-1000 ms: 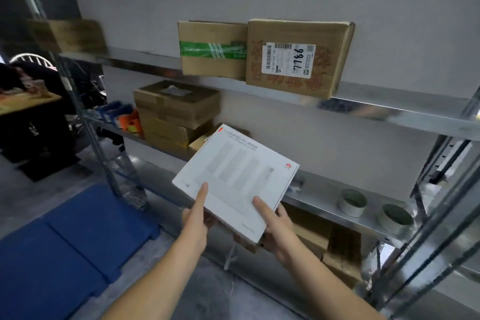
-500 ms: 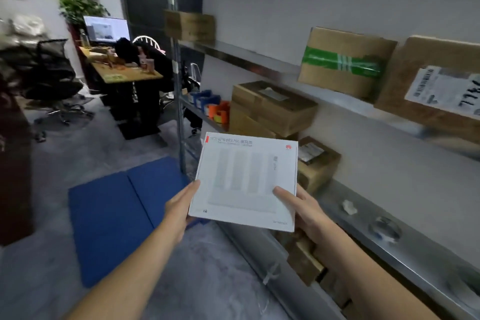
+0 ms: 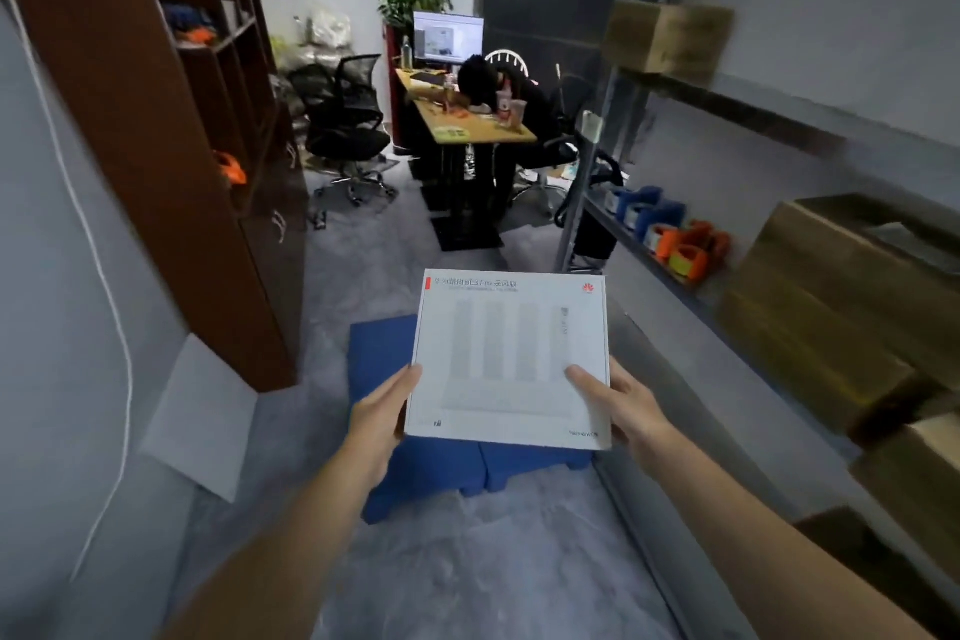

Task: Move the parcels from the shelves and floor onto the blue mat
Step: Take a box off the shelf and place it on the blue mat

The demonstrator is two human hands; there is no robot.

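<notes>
I hold a flat white box (image 3: 511, 359) with a red logo level in front of me, above the blue mat (image 3: 382, 361) on the grey floor. My left hand (image 3: 382, 418) grips its left edge and my right hand (image 3: 626, 405) grips its right edge, thumbs on top. The box hides most of the mat. Brown cardboard parcels (image 3: 836, 307) sit on the metal shelf (image 3: 670, 276) at the right, and another parcel (image 3: 667, 39) rests on the upper shelf.
A dark wooden cabinet (image 3: 176, 140) stands at the left, with a white panel (image 3: 200, 416) leaning on the wall. Ahead are a desk (image 3: 467, 125) with a monitor, a seated person slumped over it, and a black office chair (image 3: 345, 130). Tape rolls (image 3: 675, 239) lie on the shelf.
My view has swung left, away from the shelves toward the room. The white box stays in both hands and now hangs over the blue mat.
</notes>
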